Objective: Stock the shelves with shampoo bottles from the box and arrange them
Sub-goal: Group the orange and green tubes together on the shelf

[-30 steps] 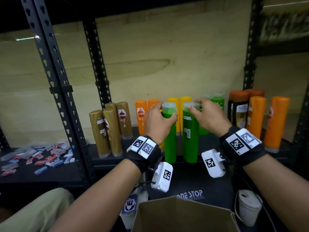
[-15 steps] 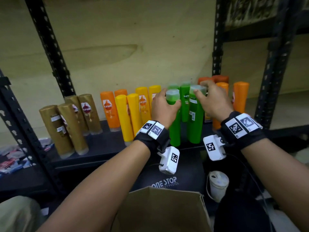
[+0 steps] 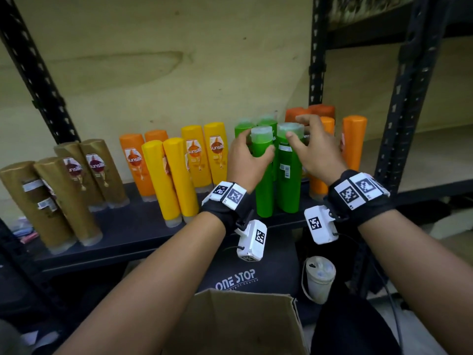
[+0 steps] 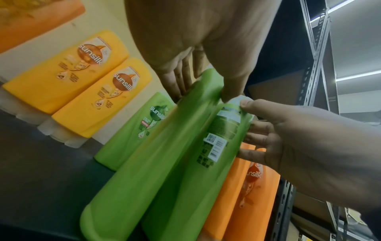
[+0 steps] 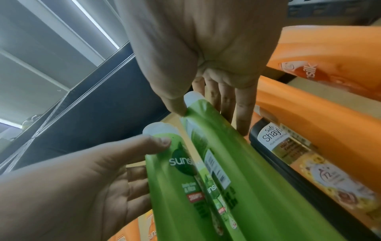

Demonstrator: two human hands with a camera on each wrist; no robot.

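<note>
Left hand (image 3: 247,160) and right hand (image 3: 316,152) raised, fingers curled.

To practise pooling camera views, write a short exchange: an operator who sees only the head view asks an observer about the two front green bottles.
Operator: Does the front-left green bottle in the left hand have a label?
Observer: Yes. The right wrist view shows its Sunsilk logo.
Operator: What is hidden behind the right hand?
Observer: A dark bottle with a label reading "Shay", beside the front-right green bottle which that hand grips.
</note>
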